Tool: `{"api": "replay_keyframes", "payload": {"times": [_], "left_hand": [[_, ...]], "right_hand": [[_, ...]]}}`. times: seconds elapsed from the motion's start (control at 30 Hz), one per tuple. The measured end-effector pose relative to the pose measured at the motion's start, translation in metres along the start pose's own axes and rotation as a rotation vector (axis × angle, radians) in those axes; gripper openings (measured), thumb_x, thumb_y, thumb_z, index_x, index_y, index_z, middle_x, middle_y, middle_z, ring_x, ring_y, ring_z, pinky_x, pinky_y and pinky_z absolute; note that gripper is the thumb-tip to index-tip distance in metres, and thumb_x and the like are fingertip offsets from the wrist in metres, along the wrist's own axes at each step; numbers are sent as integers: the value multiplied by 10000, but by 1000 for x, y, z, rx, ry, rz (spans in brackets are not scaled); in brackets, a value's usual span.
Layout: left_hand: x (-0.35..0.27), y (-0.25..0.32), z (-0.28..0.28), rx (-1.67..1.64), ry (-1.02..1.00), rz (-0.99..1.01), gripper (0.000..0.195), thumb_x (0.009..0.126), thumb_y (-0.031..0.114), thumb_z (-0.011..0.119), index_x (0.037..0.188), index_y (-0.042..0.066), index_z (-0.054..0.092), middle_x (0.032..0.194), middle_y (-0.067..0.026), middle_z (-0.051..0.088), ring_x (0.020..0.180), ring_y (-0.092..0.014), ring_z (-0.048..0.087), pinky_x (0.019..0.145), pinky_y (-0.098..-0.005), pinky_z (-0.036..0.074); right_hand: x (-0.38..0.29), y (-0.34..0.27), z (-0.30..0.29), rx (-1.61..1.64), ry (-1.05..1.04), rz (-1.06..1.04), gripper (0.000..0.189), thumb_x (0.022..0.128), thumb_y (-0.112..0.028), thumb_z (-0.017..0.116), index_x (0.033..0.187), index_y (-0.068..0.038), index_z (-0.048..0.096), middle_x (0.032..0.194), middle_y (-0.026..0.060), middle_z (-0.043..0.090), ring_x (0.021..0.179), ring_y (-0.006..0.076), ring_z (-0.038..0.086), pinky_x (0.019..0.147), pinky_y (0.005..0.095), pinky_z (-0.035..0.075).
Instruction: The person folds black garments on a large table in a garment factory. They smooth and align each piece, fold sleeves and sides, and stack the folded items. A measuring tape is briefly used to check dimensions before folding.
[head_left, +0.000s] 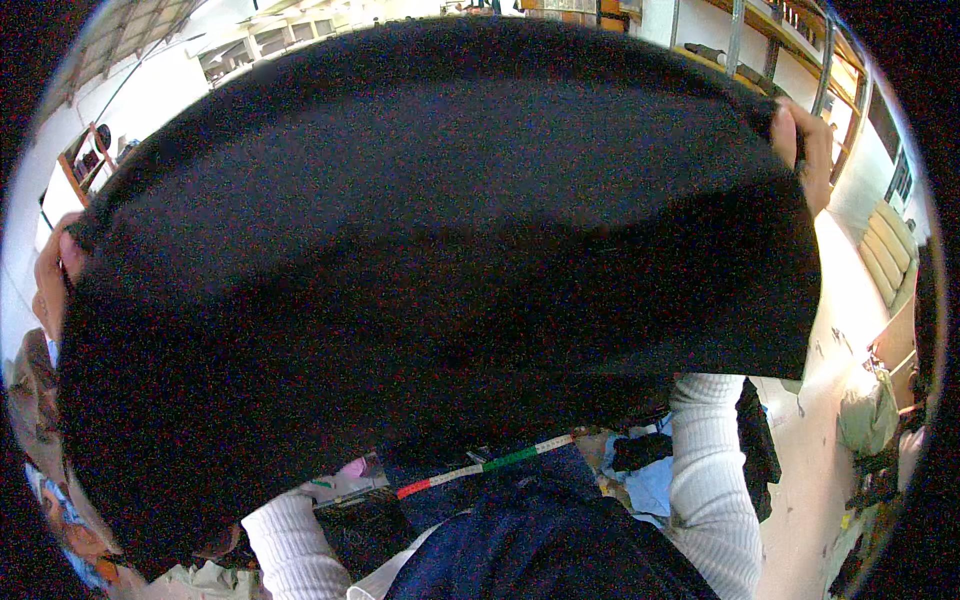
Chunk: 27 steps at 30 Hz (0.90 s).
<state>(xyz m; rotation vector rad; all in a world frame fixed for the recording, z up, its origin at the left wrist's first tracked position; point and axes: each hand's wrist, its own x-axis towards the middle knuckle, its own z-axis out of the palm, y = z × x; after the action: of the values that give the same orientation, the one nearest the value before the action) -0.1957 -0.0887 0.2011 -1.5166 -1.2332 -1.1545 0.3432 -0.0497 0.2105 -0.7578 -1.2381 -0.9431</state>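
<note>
A large piece of black fabric (480, 262) is held up and spread wide, filling most of the head view. Its upper left corner is pinched in my left hand (56, 270), at the far left. My right hand (810, 154) grips the upper right corner. Below the cloth's lower edge show my white ribbed sleeves and dark blue clothing. A measuring tape with red, white and green sections (484, 466) lies across the dark blue cloth at my front. Most of what lies behind the black fabric is hidden.
Metal shelving (739, 37) stands at the upper right, above a slatted cushion or seat (885, 251). Light blue cloth (649, 484) lies by my right sleeve. Piled fabric (34, 382) is at the left rim, and a greenish cloth heap (866, 412) at the right.
</note>
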Motion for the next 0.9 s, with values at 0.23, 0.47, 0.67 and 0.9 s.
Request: {"api": "replay_keyframes", "payload": {"times": [0.23,0.47,0.67,0.9], "left_hand": [[-79,32,83,-24,-46,90,86,840,144,544,818,97,611,835,-58,625,726,-223,571,640,-328,407],[-90,80,185,63,-380,-170,166,871,194,470,872,101,608,862,-68,597,786,-284,514,725,-404,380],[-197,-11,334,-174,-643,-346,163,831,233,522,851,101,617,903,-112,611,893,-294,546,773,-443,393],[-199,54,338,-111,-794,-371,157,861,214,510,896,85,593,892,-94,598,877,-286,523,757,-417,375]], "right_hand": [[-110,53,72,171,-337,261,107,818,-163,576,822,-57,596,822,106,541,792,258,515,740,359,395],[-188,42,123,63,-521,217,77,803,-133,576,817,-58,568,792,99,498,761,277,492,696,386,368],[-293,59,207,-39,-984,179,150,843,-200,510,816,-59,550,804,149,509,772,320,516,661,429,414],[-265,103,214,63,-1284,327,242,798,-215,555,1010,-98,552,997,142,542,925,321,550,775,419,452]]}}
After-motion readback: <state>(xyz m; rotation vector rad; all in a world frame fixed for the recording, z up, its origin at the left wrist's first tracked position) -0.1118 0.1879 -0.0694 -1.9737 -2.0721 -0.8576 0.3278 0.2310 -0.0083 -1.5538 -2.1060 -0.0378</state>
